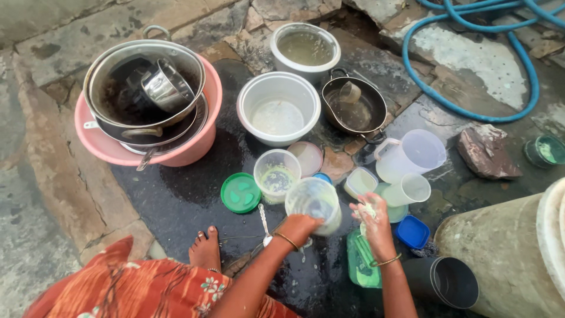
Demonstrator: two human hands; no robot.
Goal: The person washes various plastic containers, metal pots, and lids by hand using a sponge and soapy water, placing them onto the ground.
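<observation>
Partly blurred, left hand (299,227) grips clear tub (315,203), contents unclear; right hand (371,219) closed on soapy scrubber (367,209), hands apart; bucket (306,48) holds murky water.

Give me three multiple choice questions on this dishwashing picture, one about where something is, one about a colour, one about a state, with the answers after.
1. Where does the green lid lie?
A. Inside the pink basin
B. On the wet ground left of the small clear tub
C. On top of the blue hose

2. What colour is the basin that holds the stacked metal pans?
A. Pink
B. Blue
C. Black

3. What is the left hand doing?
A. Resting empty on the ground
B. Holding a metal pan
C. Holding a clear plastic container

Answers:
1 B, the lid sits flat on the dark wet stone beside the small clear tub.
2 A, its rim and wall show pink around the pans.
3 C, the fingers grip the clear container while the right hand holds a soapy scrubber.
</observation>
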